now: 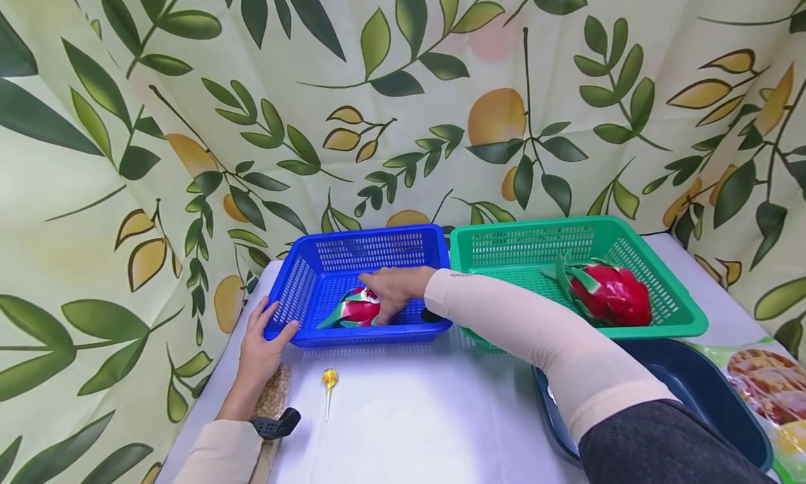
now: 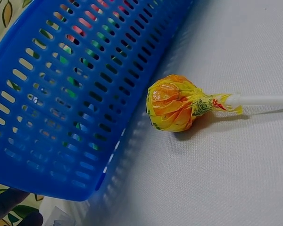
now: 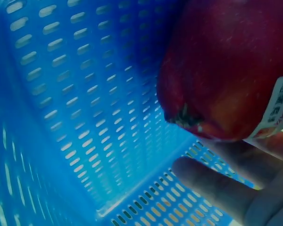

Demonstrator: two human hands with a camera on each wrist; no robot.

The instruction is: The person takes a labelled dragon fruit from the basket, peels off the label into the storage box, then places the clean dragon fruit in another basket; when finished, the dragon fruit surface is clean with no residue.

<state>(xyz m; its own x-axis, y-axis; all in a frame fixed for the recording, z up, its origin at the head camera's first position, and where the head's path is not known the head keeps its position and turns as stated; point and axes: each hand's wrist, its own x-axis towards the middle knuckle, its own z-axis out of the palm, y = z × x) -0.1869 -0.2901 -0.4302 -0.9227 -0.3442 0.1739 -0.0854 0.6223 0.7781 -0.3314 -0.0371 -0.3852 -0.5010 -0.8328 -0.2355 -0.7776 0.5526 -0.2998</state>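
The right hand [image 1: 397,289] grips the dragon fruit [image 1: 361,312]; the outstretched left hand [image 1: 260,351] should steady the blue basket [image 1: 371,336] at its near-left corner.

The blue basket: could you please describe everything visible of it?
The blue basket looks like plastic: rectangular, open on top, with rows of slots under a solid rim. It stands upright on the white cloth beside the green basket. The left hand touches its near left corner; inside, the right hand holds a dragon fruit.
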